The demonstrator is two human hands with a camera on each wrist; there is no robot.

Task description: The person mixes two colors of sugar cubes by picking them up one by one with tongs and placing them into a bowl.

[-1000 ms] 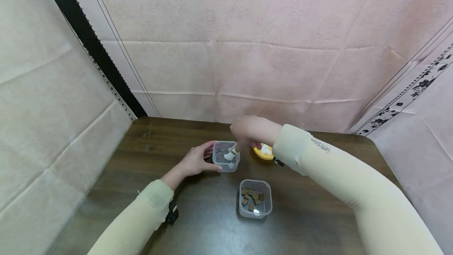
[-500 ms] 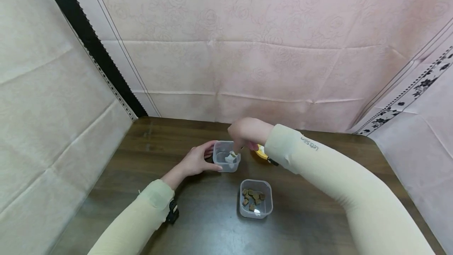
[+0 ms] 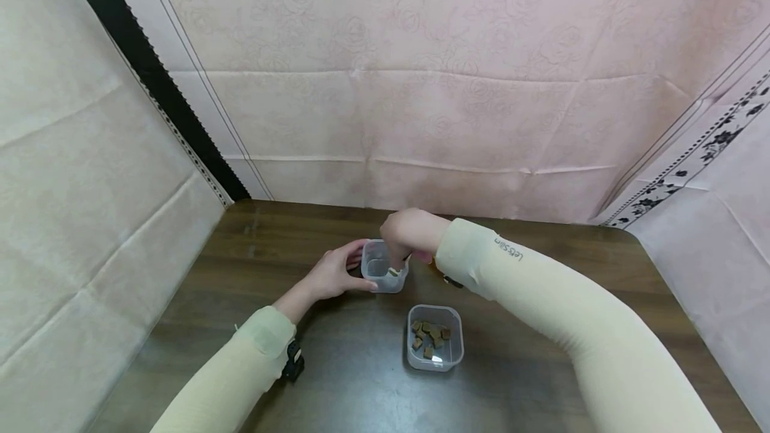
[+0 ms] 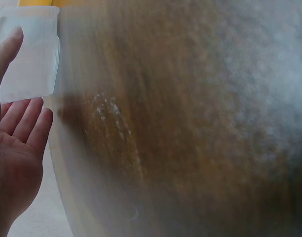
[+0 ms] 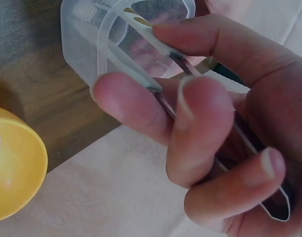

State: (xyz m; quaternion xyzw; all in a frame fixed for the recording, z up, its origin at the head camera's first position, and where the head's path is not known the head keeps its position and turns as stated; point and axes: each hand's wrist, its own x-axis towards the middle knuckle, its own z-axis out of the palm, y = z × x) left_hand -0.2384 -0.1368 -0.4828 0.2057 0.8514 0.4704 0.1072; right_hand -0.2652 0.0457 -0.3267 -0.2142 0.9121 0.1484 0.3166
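My left hand point(image 3: 333, 274) grips a clear plastic container point(image 3: 376, 280) by its left side, thumb along the front and fingers behind. In the left wrist view that hand's thumb point(image 4: 10, 47) lies over the container's wall. My right hand point(image 3: 409, 236) is over the container's right edge. It holds small tongs point(image 5: 133, 69) with metal arms and pale tips, pinched between thumb and fingers. Those tips reach inside the container in the right wrist view. Brown patches show along one tip. Whether anything is pinched between the tips I cannot tell.
A second clear container point(image 3: 454, 353) with several brown cubes point(image 3: 428, 336) stands nearer on the dark wooden table point(image 3: 337, 366). In the right wrist view a yellow bowl point(image 5: 30, 153) sits beside the first container. Pale patterned cloth point(image 3: 445, 119) hangs behind the table.
My right hand has moved left and slightly down, taking the tongs lower into the container. The yellow bowl is now nearly hidden by the right arm in the head view. My left hand stays put.
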